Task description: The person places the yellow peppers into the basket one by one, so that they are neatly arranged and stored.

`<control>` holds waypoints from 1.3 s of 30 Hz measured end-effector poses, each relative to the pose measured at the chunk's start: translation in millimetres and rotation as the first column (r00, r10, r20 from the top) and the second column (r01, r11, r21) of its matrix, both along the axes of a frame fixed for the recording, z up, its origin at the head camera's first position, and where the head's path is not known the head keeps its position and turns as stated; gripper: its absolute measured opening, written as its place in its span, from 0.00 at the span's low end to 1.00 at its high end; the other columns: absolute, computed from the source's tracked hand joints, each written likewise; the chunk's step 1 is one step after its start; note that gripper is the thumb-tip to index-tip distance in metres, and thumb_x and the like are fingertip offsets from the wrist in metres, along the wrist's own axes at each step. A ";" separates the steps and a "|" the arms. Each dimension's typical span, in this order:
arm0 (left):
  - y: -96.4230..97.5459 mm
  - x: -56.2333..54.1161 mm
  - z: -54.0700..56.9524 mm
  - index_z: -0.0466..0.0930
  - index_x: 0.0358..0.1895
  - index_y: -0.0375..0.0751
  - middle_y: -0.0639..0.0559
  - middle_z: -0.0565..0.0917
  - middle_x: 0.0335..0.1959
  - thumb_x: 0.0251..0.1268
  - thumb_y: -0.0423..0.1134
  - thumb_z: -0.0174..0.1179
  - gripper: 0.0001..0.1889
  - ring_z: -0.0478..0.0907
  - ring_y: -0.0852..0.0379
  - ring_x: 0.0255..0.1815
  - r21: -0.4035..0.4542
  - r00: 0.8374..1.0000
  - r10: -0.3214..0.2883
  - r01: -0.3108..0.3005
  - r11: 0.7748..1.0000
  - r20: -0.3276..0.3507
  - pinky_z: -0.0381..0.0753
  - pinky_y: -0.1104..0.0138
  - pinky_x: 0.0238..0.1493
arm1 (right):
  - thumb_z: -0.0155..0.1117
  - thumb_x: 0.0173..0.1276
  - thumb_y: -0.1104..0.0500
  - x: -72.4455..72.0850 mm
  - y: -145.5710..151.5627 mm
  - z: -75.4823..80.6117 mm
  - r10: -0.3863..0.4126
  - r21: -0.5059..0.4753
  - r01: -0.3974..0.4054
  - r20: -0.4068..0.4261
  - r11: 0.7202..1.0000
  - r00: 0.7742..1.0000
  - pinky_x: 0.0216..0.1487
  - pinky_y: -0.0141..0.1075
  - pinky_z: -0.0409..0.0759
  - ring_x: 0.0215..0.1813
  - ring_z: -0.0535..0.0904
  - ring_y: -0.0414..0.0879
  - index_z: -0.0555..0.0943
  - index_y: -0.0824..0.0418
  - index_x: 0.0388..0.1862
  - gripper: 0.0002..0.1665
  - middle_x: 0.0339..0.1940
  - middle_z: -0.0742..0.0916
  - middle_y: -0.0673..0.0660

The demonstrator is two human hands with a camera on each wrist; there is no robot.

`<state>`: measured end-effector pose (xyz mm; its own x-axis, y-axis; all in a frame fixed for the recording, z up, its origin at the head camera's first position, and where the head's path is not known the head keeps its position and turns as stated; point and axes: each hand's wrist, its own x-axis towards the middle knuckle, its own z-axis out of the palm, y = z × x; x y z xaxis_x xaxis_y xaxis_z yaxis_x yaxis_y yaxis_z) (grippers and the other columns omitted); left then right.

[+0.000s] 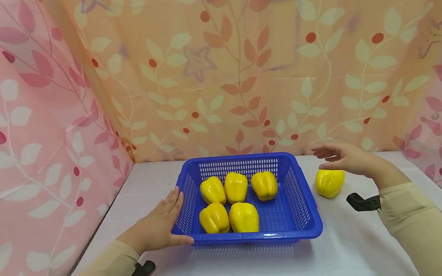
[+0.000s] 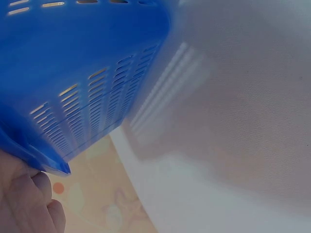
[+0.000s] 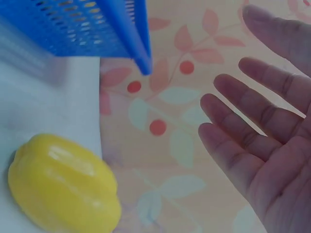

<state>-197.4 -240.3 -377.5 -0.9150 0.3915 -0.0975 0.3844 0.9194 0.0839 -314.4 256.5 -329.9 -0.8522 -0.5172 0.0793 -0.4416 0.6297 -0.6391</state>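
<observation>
A blue perforated plastic basket (image 1: 258,237) holds several yellow bell peppers (image 1: 244,218) at its left side and middle. My left hand (image 1: 159,225) rests on the basket's left rim, fingers extended along it and thumb by the front left corner; the left wrist view shows the fingers (image 2: 41,204) against the rim. To the right of the basket, one more yellow bell pepper (image 1: 329,184) lies on the table. Just above and behind this pepper is my right hand (image 1: 345,158), holding nothing. In the right wrist view its fingers (image 3: 243,126) are spread, apart from the pepper (image 3: 65,184).
A white cloth (image 1: 229,275) covers the table. Floral curtains (image 1: 236,62) hang behind it and along both sides, close to the table's edges. A dark strap-mounted device (image 1: 143,272) sits at the left wrist, and a similar one (image 1: 362,202) at the right.
</observation>
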 end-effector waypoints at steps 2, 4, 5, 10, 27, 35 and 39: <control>0.2 0.0 0.0 0.37 0.72 0.37 0.43 0.35 0.74 0.40 0.79 0.46 0.63 0.35 0.47 0.73 -0.001 1.000 0.005 -0.005 1.000 0.001 0.44 0.51 0.69 | 0.64 0.61 0.50 0.8 5.2 -3.0 -0.025 0.012 0.025 0.000 1.000 1.000 0.54 0.53 0.73 0.58 0.72 0.61 0.68 0.59 0.62 0.32 0.57 0.76 0.65; 0.1 0.1 -0.1 0.37 0.72 0.37 0.43 0.35 0.74 0.40 0.79 0.47 0.63 0.35 0.47 0.73 0.001 1.000 0.008 -0.008 1.000 0.000 0.44 0.51 0.69 | 0.63 0.61 0.49 1.3 10.4 -6.3 -0.049 0.015 0.048 0.012 0.999 0.999 0.54 0.53 0.73 0.57 0.72 0.62 0.68 0.60 0.62 0.33 0.57 0.76 0.65; 0.2 0.2 0.0 0.36 0.72 0.38 0.44 0.35 0.74 0.40 0.79 0.46 0.63 0.35 0.48 0.73 -0.002 1.000 0.013 -0.013 1.000 0.002 0.44 0.52 0.70 | 0.63 0.61 0.49 1.4 12.9 -8.1 -0.057 0.014 0.057 0.016 0.998 0.998 0.53 0.53 0.73 0.57 0.72 0.62 0.68 0.61 0.62 0.33 0.57 0.76 0.65; 0.2 0.6 0.1 0.37 0.72 0.38 0.44 0.35 0.74 0.40 0.79 0.48 0.62 0.35 0.48 0.73 0.007 1.000 0.016 -0.016 1.000 0.001 0.45 0.51 0.69 | 0.63 0.61 0.49 1.7 25.3 -18.2 -0.090 0.015 0.090 0.030 0.996 0.995 0.52 0.54 0.74 0.57 0.71 0.65 0.68 0.64 0.62 0.34 0.56 0.76 0.68; 0.9 1.8 1.0 0.38 0.72 0.35 0.41 0.36 0.73 0.42 0.77 0.49 0.62 0.35 0.46 0.73 0.028 1.000 0.000 0.000 1.000 0.013 0.44 0.50 0.69 | 0.61 0.62 0.46 -4.5 54.8 -50.9 -0.216 0.077 0.212 0.046 0.974 0.975 0.55 0.61 0.67 0.61 0.64 0.69 0.67 0.66 0.62 0.36 0.60 0.71 0.72; 0.7 1.1 0.5 0.37 0.72 0.36 0.42 0.35 0.74 0.41 0.78 0.47 0.62 0.35 0.46 0.73 0.020 1.000 0.004 -0.004 1.000 0.010 0.44 0.50 0.69 | 0.61 0.61 0.44 -8.1 58.8 -68.8 -0.259 0.080 0.251 0.122 0.965 0.958 0.54 0.63 0.66 0.61 0.62 0.70 0.63 0.67 0.65 0.41 0.63 0.67 0.73; 0.3 0.3 0.1 0.37 0.72 0.36 0.42 0.35 0.74 0.41 0.79 0.47 0.63 0.34 0.47 0.73 0.016 1.000 0.002 -0.002 1.000 0.006 0.44 0.50 0.69 | 0.62 0.61 0.44 -9.3 58.3 -76.1 -0.264 0.074 0.256 0.125 0.964 0.956 0.54 0.62 0.67 0.61 0.62 0.71 0.62 0.67 0.66 0.43 0.64 0.66 0.73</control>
